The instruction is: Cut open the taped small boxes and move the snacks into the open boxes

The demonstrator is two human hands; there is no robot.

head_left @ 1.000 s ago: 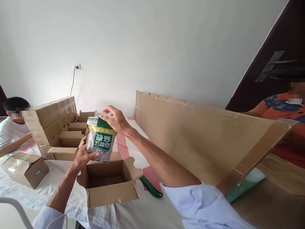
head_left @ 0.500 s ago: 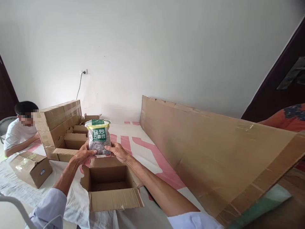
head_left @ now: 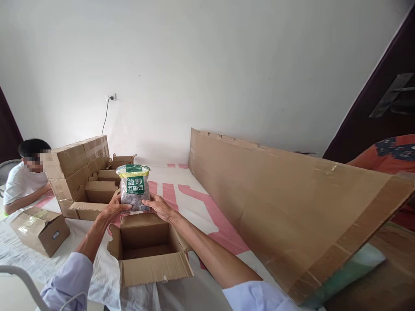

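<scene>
A clear plastic bag of beans with a green and white label and a yellow band is held upright between both hands. My left hand grips its lower left corner, thumb across the front. At the lower right corner, my right hand is closed on it in the same way. Just below and nearer to me stands an open cardboard box, its flaps folded outward; the part of the inside that shows holds nothing.
Several open boxes line up beside a stack of taped cartons on the left. Nearer lies a closed carton. A person in a white shirt leans on the table's far left. A long cardboard panel stands along the right.
The view has shifted slightly. Both hands still hold the bag above the far side of the open box, almost in the same place.
</scene>
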